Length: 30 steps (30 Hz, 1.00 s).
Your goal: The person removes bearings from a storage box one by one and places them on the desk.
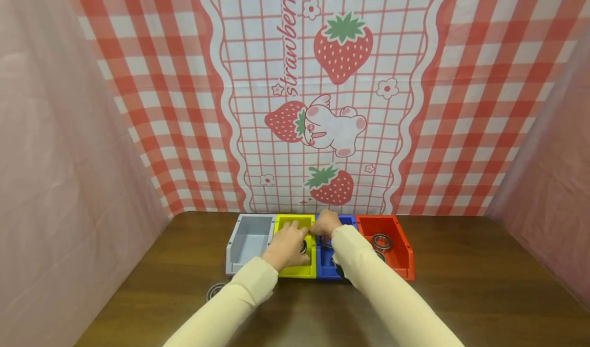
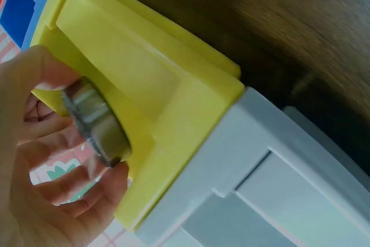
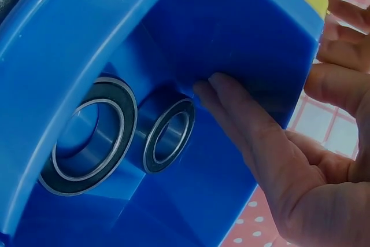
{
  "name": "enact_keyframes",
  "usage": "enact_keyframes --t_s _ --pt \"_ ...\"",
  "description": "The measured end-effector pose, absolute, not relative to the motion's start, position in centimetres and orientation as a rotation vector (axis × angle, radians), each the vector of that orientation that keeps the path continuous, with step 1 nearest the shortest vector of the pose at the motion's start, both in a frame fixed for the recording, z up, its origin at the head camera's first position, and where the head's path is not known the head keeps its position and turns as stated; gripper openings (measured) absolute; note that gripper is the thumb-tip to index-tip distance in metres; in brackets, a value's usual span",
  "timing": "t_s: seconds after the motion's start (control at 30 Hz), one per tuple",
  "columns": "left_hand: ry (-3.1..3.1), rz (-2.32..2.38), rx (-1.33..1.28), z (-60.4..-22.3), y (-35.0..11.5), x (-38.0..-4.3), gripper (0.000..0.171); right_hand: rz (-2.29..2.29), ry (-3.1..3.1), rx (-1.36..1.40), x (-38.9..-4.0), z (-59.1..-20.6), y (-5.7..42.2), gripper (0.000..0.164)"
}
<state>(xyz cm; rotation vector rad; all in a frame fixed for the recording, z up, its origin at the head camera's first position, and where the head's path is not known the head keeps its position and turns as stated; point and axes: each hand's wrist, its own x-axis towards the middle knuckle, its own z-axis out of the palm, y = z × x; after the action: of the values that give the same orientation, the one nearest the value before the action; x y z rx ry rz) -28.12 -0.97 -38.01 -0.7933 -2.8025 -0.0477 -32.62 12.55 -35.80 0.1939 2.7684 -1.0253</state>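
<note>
My left hand [image 1: 288,245] is over the yellow bin [image 1: 297,272], pinching a metal ring bearing [image 2: 97,121] between thumb and fingertips. The bearing is tilted on edge inside the bin's opening. My right hand [image 1: 327,225] reaches into the blue bin [image 1: 326,271] with its fingers extended, nothing held between them. In the right wrist view, two black-sealed bearings lie in that bin: a larger one [image 3: 128,114] near the front wall and a smaller one [image 3: 151,153] close to my fingertips. My right thumb lies by the bin's rim.
A grey bin [image 1: 251,242] stands left of the yellow one, and a red bin [image 1: 403,252] holding bearings [image 1: 381,242] stands on the right. One bearing [image 1: 215,290] lies on the wooden table [image 1: 465,285] by my left sleeve. A strawberry-print cloth [image 1: 332,131] hangs behind.
</note>
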Motion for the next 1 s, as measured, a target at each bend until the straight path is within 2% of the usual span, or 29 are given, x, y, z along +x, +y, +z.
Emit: enact_keyframes --t_s 0.2,0.47,0.63,1.0 --pt "-2.744 -0.064 -0.817 -38.0 -1.5 -28.1 0.065 -1.039 2.773 0.187 -32.6 -35.8 12.5 0.032" --pt "-2.662 -0.047 -0.878 -38.2 -2.5 -27.7 0.059 -1.046 2.765 0.195 -32.3 -35.9 12.4 0.032" --pt "-2.618 -0.047 -0.904 -37.5 -2.9 -27.3 0.053 -1.055 2.762 0.191 -32.0 -35.5 12.4 0.031" --pt "-2.661 -0.084 -0.869 -35.7 -4.5 -25.7 0.052 -1.067 2.777 0.168 -31.7 -35.5 12.4 0.028"
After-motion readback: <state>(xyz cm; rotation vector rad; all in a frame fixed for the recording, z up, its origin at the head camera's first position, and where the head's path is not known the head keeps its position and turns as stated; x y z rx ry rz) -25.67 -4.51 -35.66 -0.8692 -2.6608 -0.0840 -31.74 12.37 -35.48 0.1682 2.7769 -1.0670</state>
